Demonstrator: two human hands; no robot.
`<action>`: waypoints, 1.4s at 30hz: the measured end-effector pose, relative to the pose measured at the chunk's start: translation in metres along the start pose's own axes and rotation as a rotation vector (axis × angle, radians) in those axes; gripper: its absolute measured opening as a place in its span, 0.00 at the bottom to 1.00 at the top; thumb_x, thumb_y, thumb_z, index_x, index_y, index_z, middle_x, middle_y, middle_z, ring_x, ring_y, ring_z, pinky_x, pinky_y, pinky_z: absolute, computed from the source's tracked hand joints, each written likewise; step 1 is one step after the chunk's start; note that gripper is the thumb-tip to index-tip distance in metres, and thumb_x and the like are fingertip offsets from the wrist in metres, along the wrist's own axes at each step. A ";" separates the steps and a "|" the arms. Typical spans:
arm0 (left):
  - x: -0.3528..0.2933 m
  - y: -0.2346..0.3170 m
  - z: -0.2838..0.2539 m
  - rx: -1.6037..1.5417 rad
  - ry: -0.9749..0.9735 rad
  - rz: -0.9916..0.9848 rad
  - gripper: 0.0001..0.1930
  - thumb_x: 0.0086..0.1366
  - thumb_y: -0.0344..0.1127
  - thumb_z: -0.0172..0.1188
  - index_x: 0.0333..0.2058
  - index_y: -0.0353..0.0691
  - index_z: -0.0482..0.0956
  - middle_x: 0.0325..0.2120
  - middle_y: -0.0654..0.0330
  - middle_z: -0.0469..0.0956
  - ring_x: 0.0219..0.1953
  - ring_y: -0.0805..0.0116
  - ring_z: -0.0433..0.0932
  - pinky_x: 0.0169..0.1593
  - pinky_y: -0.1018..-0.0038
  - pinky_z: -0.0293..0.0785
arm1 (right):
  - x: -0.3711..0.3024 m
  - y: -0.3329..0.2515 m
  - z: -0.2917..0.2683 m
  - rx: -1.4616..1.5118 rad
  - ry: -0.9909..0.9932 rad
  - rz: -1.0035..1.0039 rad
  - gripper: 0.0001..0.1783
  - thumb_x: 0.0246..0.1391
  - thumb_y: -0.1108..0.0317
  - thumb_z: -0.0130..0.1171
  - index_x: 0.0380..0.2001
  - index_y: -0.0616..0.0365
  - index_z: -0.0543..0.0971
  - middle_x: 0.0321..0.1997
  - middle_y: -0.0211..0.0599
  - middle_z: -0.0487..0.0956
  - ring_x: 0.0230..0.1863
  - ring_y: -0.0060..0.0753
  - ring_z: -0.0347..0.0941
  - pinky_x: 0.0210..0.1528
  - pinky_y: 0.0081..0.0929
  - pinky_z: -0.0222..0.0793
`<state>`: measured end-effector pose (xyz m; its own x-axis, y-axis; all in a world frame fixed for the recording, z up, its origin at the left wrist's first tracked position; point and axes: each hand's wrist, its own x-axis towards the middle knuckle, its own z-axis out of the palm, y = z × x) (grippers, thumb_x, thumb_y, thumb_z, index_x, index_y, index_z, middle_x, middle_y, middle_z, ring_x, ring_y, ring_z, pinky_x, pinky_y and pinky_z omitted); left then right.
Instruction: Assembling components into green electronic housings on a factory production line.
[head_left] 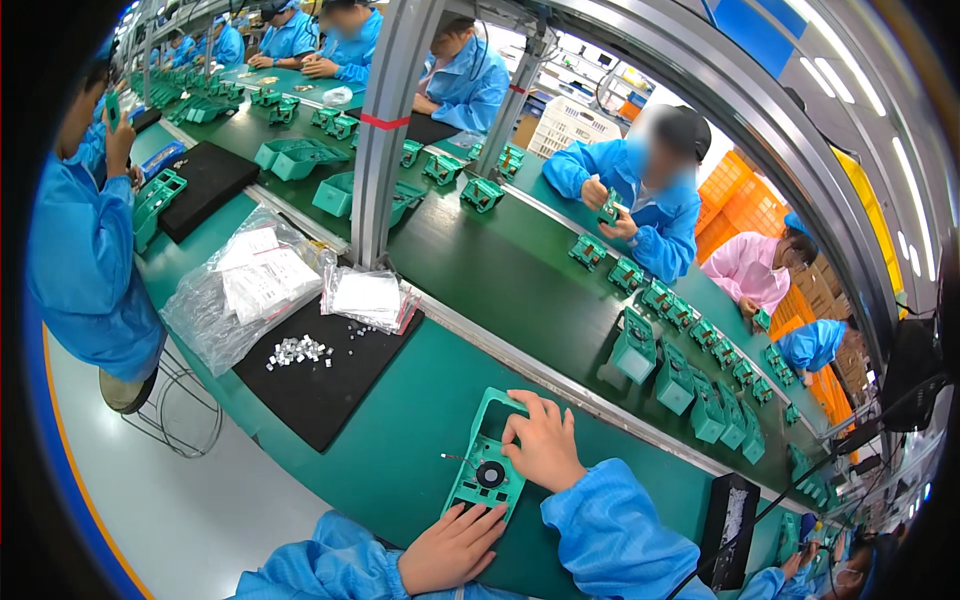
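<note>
A green plastic housing (493,428) lies on the green bench in front of me, with a large opening at its far end. Set in its middle is a round black speaker (490,474), from which a thin wire with a small white plug (445,456) runs out over the left edge. Across the near end of the housing, my left hand (455,548) rests with its fingers stretched flat. My right hand (545,440) is curled over the housing's right rim, its fingertips bent down near the opening; part of its grip is hidden.
Left of the housing, a black foam mat (330,385) carries small silvery pieces (298,350) and plastic bags (245,285). Beyond a metal rail, green assemblies (625,273) and deeper green housings (633,345) line the belt. A black bin (728,525) stands right. Co-workers sit around.
</note>
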<state>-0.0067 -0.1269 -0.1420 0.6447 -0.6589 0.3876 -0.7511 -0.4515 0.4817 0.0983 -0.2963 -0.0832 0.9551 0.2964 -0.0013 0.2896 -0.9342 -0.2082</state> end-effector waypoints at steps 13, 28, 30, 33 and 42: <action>-0.003 0.000 -0.003 -0.085 0.000 0.033 0.23 0.54 0.36 0.54 0.48 0.34 0.67 0.51 0.49 0.63 0.54 0.52 0.62 0.56 0.60 0.56 | 0.025 -0.005 -0.017 -0.166 0.213 -0.547 0.18 0.41 0.74 0.52 0.38 0.45 0.74 0.51 0.33 0.67 0.49 0.43 0.65 0.44 0.38 0.63; 0.002 -0.085 -0.084 0.190 0.553 -0.283 0.11 0.44 0.19 0.54 0.29 0.37 0.74 0.30 0.58 0.74 0.33 0.58 0.72 0.38 0.67 0.65 | 0.003 -0.001 0.006 -0.001 0.344 -0.297 0.24 0.39 0.76 0.53 0.44 0.46 0.72 0.56 0.37 0.64 0.55 0.51 0.60 0.53 0.41 0.60; 0.004 -0.112 -0.105 0.308 0.560 -0.477 0.10 0.44 0.21 0.56 0.29 0.38 0.75 0.28 0.58 0.72 0.31 0.57 0.70 0.35 0.65 0.64 | -0.009 0.011 0.002 0.107 0.428 -0.215 0.23 0.41 0.74 0.53 0.46 0.49 0.71 0.57 0.41 0.63 0.55 0.51 0.59 0.53 0.41 0.59; 0.000 -0.137 -0.118 0.365 0.500 -0.581 0.09 0.44 0.24 0.59 0.28 0.38 0.76 0.30 0.56 0.73 0.35 0.54 0.71 0.38 0.65 0.67 | -0.030 0.027 0.006 0.367 0.460 -0.033 0.22 0.43 0.72 0.54 0.46 0.52 0.71 0.56 0.43 0.64 0.56 0.49 0.60 0.55 0.40 0.57; 0.035 -0.182 -0.122 0.440 0.363 -0.572 0.05 0.43 0.29 0.62 0.23 0.44 0.79 0.25 0.61 0.73 0.30 0.58 0.71 0.35 0.66 0.68 | -0.035 0.022 0.027 0.659 0.587 0.046 0.17 0.40 0.80 0.52 0.39 0.58 0.73 0.50 0.42 0.69 0.52 0.46 0.65 0.54 0.35 0.60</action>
<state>0.1698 0.0057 -0.1196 0.8952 -0.0516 0.4427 -0.2294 -0.9050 0.3582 0.0693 -0.3219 -0.1145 0.8954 -0.0579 0.4414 0.3281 -0.5845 -0.7422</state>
